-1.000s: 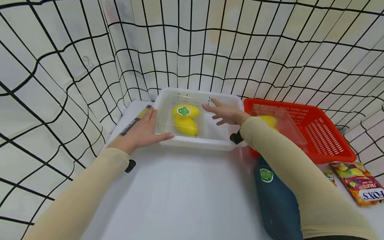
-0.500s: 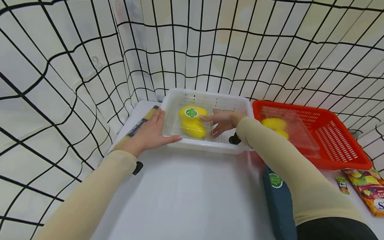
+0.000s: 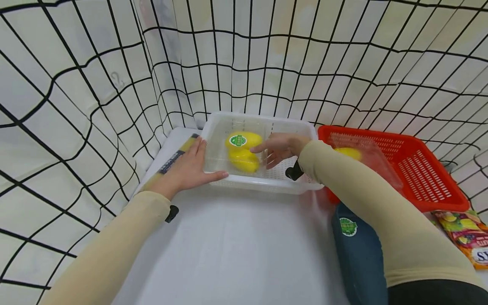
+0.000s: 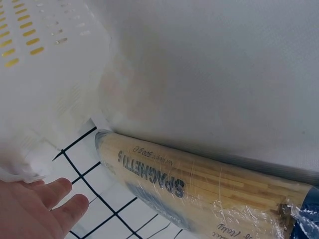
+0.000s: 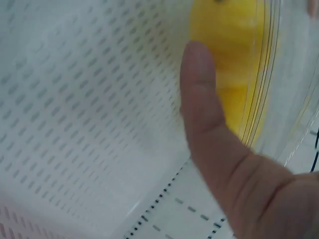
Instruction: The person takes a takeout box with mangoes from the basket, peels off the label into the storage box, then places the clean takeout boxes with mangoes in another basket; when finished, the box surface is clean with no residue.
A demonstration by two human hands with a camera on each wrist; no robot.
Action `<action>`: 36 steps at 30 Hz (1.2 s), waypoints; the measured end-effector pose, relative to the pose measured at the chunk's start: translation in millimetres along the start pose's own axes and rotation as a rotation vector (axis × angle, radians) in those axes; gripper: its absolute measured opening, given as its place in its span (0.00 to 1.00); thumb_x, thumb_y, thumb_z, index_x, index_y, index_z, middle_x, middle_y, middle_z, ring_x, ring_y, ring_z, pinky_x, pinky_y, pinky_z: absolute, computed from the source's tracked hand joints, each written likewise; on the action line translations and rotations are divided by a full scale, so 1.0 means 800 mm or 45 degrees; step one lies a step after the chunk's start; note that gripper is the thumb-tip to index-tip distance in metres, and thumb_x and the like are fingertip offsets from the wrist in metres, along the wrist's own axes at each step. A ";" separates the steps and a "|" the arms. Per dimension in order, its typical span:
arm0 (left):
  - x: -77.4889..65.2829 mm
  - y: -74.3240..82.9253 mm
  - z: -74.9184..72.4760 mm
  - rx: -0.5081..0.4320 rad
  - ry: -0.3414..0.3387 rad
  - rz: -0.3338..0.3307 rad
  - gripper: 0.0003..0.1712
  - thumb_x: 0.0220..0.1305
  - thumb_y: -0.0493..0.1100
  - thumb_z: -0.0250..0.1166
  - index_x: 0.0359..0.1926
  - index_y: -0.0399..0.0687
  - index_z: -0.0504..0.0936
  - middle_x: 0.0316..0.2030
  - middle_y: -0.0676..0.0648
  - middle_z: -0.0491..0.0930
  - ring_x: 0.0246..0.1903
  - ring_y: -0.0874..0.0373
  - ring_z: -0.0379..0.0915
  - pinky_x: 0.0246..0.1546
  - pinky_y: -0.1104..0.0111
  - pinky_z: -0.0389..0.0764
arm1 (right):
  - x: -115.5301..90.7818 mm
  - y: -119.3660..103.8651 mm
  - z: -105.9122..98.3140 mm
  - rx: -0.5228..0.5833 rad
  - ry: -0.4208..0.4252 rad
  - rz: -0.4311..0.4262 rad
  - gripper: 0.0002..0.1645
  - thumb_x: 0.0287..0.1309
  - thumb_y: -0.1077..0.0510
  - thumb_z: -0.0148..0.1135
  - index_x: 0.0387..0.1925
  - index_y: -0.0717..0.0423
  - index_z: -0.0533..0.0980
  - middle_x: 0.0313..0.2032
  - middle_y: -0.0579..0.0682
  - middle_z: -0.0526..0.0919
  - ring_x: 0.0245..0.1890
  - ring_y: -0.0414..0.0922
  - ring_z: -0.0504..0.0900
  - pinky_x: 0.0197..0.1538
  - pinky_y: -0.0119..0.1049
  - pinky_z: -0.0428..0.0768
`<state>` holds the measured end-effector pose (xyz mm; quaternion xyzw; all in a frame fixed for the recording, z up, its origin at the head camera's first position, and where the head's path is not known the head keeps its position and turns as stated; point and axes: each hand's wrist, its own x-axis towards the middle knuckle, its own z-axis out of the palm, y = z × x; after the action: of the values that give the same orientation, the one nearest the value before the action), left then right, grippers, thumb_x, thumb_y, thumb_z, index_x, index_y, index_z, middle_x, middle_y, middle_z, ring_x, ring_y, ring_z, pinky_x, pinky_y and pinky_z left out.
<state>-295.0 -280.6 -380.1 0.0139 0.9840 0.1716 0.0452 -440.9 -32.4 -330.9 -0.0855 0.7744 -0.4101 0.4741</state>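
Note:
A white perforated basket [image 3: 263,183] stands at the back of the table. Inside, on its left side, lies a clear plastic box [image 5: 259,74] with two yellow, mango-shaped fruits [image 3: 245,161] and a green round sticker. My right hand [image 3: 281,148] grips the box's right edge; its thumb [image 5: 202,94] lies against the side wall in the right wrist view. The other fingers are mostly hidden there. My left hand [image 3: 187,168] rests on the basket's left rim, fingers straight and thumb spread along the front rim. Beside it lies a packet of spaghetti [image 4: 164,179].
A red basket [image 3: 423,173] to the right holds another clear box with yellow fruit. In front of it lies a dark blue case [image 3: 356,254] with a green sticker, partly under my right arm. A Fox's sweets bag [image 3: 467,237] lies far right. Black wire mesh encloses the back and left.
My right hand has come down from above the white basket onto the right edge of the clear box, and its fingers have curled in. The left hand stays on the rim.

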 end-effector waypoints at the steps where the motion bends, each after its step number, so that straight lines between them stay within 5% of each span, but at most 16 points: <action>1: 0.000 0.000 0.000 -0.004 -0.001 0.000 0.75 0.58 0.82 0.56 0.81 0.34 0.33 0.81 0.33 0.30 0.77 0.30 0.48 0.74 0.39 0.60 | -0.003 -0.002 0.004 -0.002 0.030 0.012 0.47 0.69 0.48 0.63 0.77 0.55 0.49 0.74 0.64 0.62 0.67 0.62 0.73 0.65 0.53 0.80; 6: -0.002 -0.003 0.000 -0.010 -0.011 -0.008 0.75 0.58 0.82 0.55 0.80 0.33 0.32 0.81 0.33 0.28 0.77 0.30 0.48 0.75 0.40 0.59 | -0.018 -0.011 0.024 0.032 0.128 0.034 0.52 0.68 0.45 0.65 0.80 0.53 0.46 0.79 0.59 0.54 0.71 0.68 0.69 0.65 0.58 0.78; 15: -0.006 -0.003 -0.004 -0.012 -0.024 -0.001 0.74 0.60 0.81 0.56 0.80 0.33 0.32 0.81 0.33 0.28 0.77 0.29 0.47 0.75 0.40 0.58 | -0.032 -0.011 0.067 0.314 0.320 -0.080 0.69 0.63 0.43 0.69 0.80 0.32 0.24 0.82 0.52 0.35 0.77 0.72 0.52 0.70 0.73 0.63; 23: -0.006 -0.005 -0.003 -0.025 -0.014 0.008 0.73 0.61 0.80 0.56 0.80 0.32 0.32 0.81 0.32 0.28 0.79 0.31 0.41 0.77 0.40 0.53 | -0.032 -0.003 0.099 0.392 0.456 -0.207 0.65 0.63 0.44 0.69 0.80 0.24 0.30 0.83 0.50 0.39 0.78 0.64 0.55 0.70 0.71 0.65; 30: -0.005 -0.003 -0.001 -0.035 -0.015 0.002 0.74 0.60 0.81 0.55 0.80 0.33 0.32 0.81 0.33 0.28 0.78 0.30 0.43 0.76 0.39 0.55 | -0.029 0.000 0.098 0.445 0.540 -0.304 0.58 0.65 0.48 0.67 0.81 0.25 0.38 0.83 0.50 0.41 0.77 0.68 0.55 0.68 0.74 0.64; 36: -0.005 0.002 -0.001 -0.008 -0.008 0.012 0.73 0.60 0.81 0.55 0.80 0.32 0.33 0.81 0.32 0.29 0.77 0.28 0.47 0.75 0.38 0.57 | -0.032 0.002 0.095 0.496 0.537 -0.281 0.57 0.65 0.49 0.66 0.81 0.24 0.39 0.82 0.50 0.43 0.77 0.70 0.55 0.69 0.71 0.67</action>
<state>-291.0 -280.0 -378.3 0.0187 0.9833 0.1748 0.0476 -365.9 -59.8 -331.7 0.0105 0.7486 -0.6086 0.2629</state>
